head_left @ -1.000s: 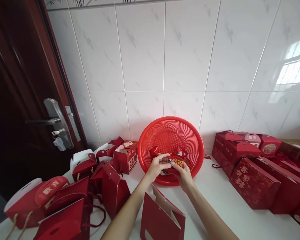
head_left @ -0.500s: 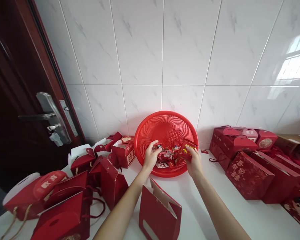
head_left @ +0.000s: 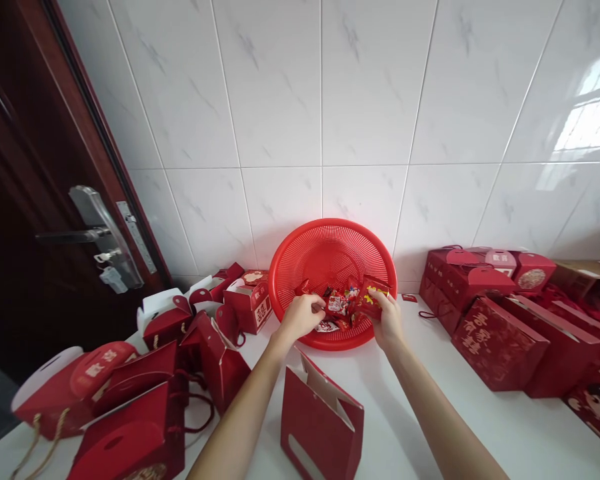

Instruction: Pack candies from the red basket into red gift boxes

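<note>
A red plastic basket (head_left: 330,230) leans tilted against the tiled wall, with wrapped candies (head_left: 338,305) gathered in its lower part. My right hand (head_left: 389,321) grips a red candy packet (head_left: 371,297) with yellow print at the basket's right side. At the lower left of the basket, my left hand (head_left: 303,315) has its fingers curled together among the candies; whatever they pinch is hidden. Between my forearms stands a dark red paper gift box (head_left: 320,423), its top open.
Several red gift boxes (head_left: 130,427) with cord handles crowd the left side of the white table (head_left: 397,427). More red boxes (head_left: 500,340) are stacked at right, near a cardboard carton (head_left: 587,270). A dark door (head_left: 25,133) with a metal handle is at far left.
My left hand's fingers have closed from a spread pose and turned down among the candies. The right hand keeps the red packet in about the same place.
</note>
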### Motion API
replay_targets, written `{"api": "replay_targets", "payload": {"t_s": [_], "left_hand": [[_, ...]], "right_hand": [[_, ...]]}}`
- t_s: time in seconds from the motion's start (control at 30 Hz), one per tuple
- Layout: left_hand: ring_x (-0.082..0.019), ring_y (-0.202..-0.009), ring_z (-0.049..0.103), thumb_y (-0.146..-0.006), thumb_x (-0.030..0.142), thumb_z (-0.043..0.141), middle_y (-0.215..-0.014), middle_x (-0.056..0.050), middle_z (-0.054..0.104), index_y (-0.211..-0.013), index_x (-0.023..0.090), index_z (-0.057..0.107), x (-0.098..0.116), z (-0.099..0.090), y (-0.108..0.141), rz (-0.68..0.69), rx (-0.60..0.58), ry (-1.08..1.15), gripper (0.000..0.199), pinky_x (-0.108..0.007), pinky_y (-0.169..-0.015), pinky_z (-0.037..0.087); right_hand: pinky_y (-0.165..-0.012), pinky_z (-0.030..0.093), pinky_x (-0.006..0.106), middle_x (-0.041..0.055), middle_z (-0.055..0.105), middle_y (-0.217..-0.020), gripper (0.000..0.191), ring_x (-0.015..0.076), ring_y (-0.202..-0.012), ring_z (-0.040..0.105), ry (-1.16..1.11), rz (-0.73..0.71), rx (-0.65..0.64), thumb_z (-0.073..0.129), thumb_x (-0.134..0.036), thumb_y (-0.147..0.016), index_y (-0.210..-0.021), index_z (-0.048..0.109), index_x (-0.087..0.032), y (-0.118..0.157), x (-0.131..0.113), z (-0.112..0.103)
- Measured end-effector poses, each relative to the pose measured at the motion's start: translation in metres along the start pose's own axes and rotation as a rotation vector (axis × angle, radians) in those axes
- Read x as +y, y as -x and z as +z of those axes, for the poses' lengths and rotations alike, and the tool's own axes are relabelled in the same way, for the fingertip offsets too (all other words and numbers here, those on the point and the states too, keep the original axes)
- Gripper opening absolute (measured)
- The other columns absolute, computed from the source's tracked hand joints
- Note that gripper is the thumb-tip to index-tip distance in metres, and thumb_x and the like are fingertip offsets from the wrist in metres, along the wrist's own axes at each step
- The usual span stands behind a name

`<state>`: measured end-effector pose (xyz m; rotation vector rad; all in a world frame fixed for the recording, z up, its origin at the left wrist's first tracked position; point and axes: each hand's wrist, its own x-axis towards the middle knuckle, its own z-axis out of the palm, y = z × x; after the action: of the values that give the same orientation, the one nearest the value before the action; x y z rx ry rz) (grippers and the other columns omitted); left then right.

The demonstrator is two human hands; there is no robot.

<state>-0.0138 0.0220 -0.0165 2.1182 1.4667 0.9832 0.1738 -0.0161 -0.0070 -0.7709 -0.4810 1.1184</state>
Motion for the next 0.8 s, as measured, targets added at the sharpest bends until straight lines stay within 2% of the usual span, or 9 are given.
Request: {"api": "replay_targets", "payload": {"t_s": [0.1, 0.2, 0.3, 0.43, 0.53, 0.67, 0.73, 0.8], "left_hand": [[-0.022, -0.082, 0.072, -0.075, 0.008, 0.067, -0.084, -0.005, 0.077, -0.088, 0.019, 0.077, 0.003, 0.003, 0.003, -0.021, -0.052, -0.098, 0.020, -0.031, -0.076, 0.054], [-0.026, -0.094, 0.070, -0.078, 0.005, 0.061, -0.101, -0.011, 0.075, -0.104, 0.017, 0.075, 0.003, 0.002, 0.004, -0.070, -0.012, -0.197, 0.031, -0.035, -0.084, 0.052], [-0.029, -0.110, 0.065, -0.075, -0.003, 0.058, -0.121, -0.015, 0.067, -0.121, 0.017, 0.069, 0.002, 0.000, 0.005, -0.105, 0.027, -0.274, 0.052, -0.036, -0.093, 0.049], [-0.030, -0.115, 0.062, -0.070, -0.004, 0.066, -0.122, -0.014, 0.064, -0.133, 0.019, 0.062, -0.002, 0.004, 0.007, -0.116, 0.019, -0.318, 0.067, -0.036, -0.098, 0.047], [-0.029, -0.107, 0.066, -0.079, 0.008, 0.068, -0.117, -0.014, 0.065, -0.130, 0.019, 0.063, -0.007, 0.009, 0.007, -0.119, 0.035, -0.320, 0.053, -0.036, -0.093, 0.049], [-0.026, -0.093, 0.067, -0.089, 0.016, 0.061, -0.100, -0.011, 0.068, -0.109, 0.019, 0.072, -0.012, 0.012, 0.005, -0.105, 0.081, -0.300, 0.024, -0.035, -0.083, 0.051], [-0.023, -0.088, 0.067, -0.091, 0.017, 0.057, -0.095, -0.008, 0.068, -0.102, 0.020, 0.073, -0.014, 0.012, 0.004, -0.077, 0.098, -0.275, 0.020, -0.033, -0.080, 0.052], [-0.021, -0.088, 0.067, -0.090, 0.013, 0.056, -0.097, -0.007, 0.067, -0.109, 0.022, 0.072, -0.015, 0.012, 0.003, -0.038, 0.105, -0.247, 0.027, -0.031, -0.082, 0.052]], "right_hand": [[-0.050, 0.055, 0.025, -0.0024, 0.071, -0.067, 0.029, 0.0157, -0.060, 0.066, 0.008, 0.004, -0.009, 0.084, -0.026, -0.048, -0.070, 0.066, -0.019, 0.000, 0.002, 0.000], [-0.051, 0.056, 0.026, -0.0019, 0.071, -0.067, 0.029, 0.0164, -0.061, 0.066, 0.012, 0.012, -0.014, 0.084, -0.027, -0.048, -0.070, 0.067, -0.018, -0.001, 0.003, -0.001], [-0.053, 0.056, 0.026, -0.0018, 0.072, -0.068, 0.028, 0.0167, -0.062, 0.067, 0.012, 0.018, -0.019, 0.084, -0.027, -0.049, -0.071, 0.068, -0.019, -0.002, 0.005, -0.003], [-0.052, 0.056, 0.026, -0.0021, 0.071, -0.067, 0.028, 0.0165, -0.062, 0.066, 0.010, 0.030, -0.026, 0.084, -0.027, -0.049, -0.070, 0.068, -0.019, -0.001, 0.007, -0.003], [-0.051, 0.055, 0.025, -0.0026, 0.070, -0.066, 0.028, 0.0162, -0.060, 0.065, 0.009, 0.034, -0.027, 0.084, -0.026, -0.048, -0.069, 0.067, -0.019, 0.001, 0.008, -0.002], [-0.053, 0.054, 0.025, -0.0021, 0.070, -0.066, 0.028, 0.0159, -0.062, 0.065, 0.010, 0.030, -0.039, 0.084, -0.027, -0.048, -0.068, 0.066, -0.019, 0.002, 0.010, -0.001], [-0.054, 0.054, 0.025, -0.0016, 0.071, -0.067, 0.027, 0.0159, -0.062, 0.066, 0.013, 0.027, -0.043, 0.084, -0.027, -0.049, -0.068, 0.066, -0.019, 0.002, 0.012, -0.001], [-0.054, 0.054, 0.024, -0.0011, 0.071, -0.067, 0.027, 0.0158, -0.062, 0.065, 0.018, 0.028, -0.041, 0.084, -0.027, -0.049, -0.067, 0.066, -0.019, 0.002, 0.014, -0.001]]}}
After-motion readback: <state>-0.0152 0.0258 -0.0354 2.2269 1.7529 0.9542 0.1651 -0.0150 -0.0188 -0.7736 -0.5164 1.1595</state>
